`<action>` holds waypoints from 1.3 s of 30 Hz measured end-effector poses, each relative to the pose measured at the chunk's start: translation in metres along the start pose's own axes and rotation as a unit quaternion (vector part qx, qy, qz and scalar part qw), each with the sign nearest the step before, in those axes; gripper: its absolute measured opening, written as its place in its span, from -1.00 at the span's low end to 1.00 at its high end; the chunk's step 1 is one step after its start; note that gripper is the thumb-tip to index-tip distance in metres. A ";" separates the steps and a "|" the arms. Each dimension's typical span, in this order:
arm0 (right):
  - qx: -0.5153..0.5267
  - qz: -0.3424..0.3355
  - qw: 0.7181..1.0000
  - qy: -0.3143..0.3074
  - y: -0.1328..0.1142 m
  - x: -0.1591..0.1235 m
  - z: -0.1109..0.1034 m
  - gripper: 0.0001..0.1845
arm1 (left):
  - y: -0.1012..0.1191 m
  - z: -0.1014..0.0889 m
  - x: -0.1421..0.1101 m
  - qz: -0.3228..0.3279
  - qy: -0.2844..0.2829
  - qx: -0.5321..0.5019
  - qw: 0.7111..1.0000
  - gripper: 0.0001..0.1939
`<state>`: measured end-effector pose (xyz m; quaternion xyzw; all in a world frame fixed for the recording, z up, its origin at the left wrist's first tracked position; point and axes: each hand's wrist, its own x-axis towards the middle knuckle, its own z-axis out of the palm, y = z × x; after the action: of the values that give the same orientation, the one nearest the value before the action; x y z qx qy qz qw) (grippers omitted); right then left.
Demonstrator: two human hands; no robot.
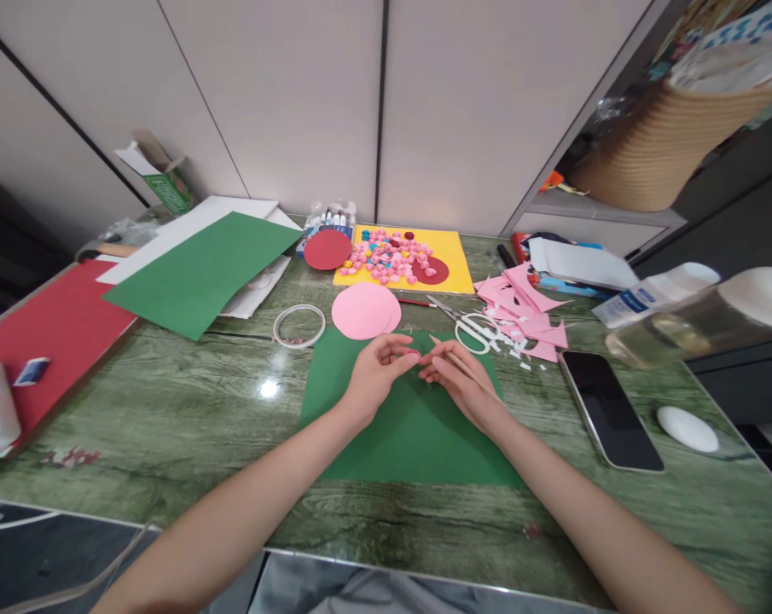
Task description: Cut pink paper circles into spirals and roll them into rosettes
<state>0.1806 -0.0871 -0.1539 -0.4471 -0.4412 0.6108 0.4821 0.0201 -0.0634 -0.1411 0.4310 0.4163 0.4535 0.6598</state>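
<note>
Both hands meet over a green sheet of paper on the table. My left hand is closed in a pinch around a small bit of red paper; most of it is hidden by the fingers. Fingertip to fingertip with it, my right hand is closed around a thin tan stick, whose tip points up and left. Just beyond the green sheet lie pink paper circles, overlapping. White-handled scissors rest at the sheet's upper right corner.
Behind, a yellow sheet bears many small rolled paper balls. A tape roll lies left. Pink scraps, a phone, a mouse and bottles are right. Green and red sheets cover the left.
</note>
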 end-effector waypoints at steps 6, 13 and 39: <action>-0.002 -0.002 1.000 -0.002 0.000 0.000 0.000 -0.84 | 0.007 0.003 -0.003 0.012 -0.027 -0.016 0.999 -0.68; 0.011 -0.014 1.000 -0.004 0.000 0.000 0.001 -0.85 | 0.012 0.006 -0.008 0.001 -0.052 -0.013 0.999 -0.63; -0.076 -0.031 0.996 -0.022 -0.003 -0.003 0.001 -0.80 | 0.005 0.007 -0.007 -0.038 -0.097 0.016 0.994 -0.68</action>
<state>0.1809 -0.0902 -0.1506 -0.4547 -0.5105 0.5703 0.4553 0.0240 -0.0709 -0.1334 0.4670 0.3735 0.3774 0.7071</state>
